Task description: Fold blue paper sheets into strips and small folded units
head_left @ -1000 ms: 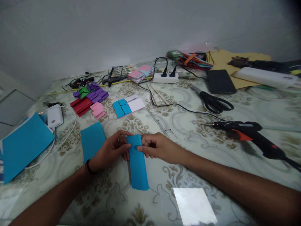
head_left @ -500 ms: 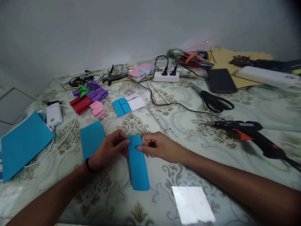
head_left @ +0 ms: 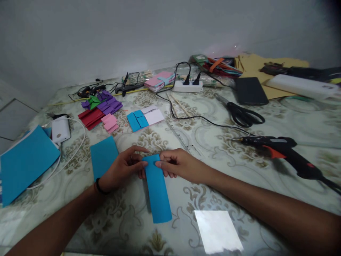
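A long strip of blue paper (head_left: 159,192) is held by its far end between my two hands, its near end reaching toward me just over the table. My left hand (head_left: 125,164) pinches the strip's left edge with the thumb on top, the index finger lifted away. On the right edge, my right hand (head_left: 179,165) grips the paper between thumb and curled fingers. Another blue paper piece (head_left: 103,154) lies beside my left hand, partly covered by it. Beyond the hands rests a folded blue and white paper piece (head_left: 145,118).
Larger blue sheets (head_left: 29,163) and a white power bank (head_left: 61,129) with its cable lie left. Folded coloured papers (head_left: 92,118) sit behind. To the right are scissors (head_left: 241,113) and a black glue gun (head_left: 277,147); a power strip (head_left: 188,86) stands at the back. A clear ruler (head_left: 181,137) lies mid-table.
The blue strip's near end has come closer to me and swung slightly right. My left index finger has lifted off the paper; my right hand stays nearly in place.
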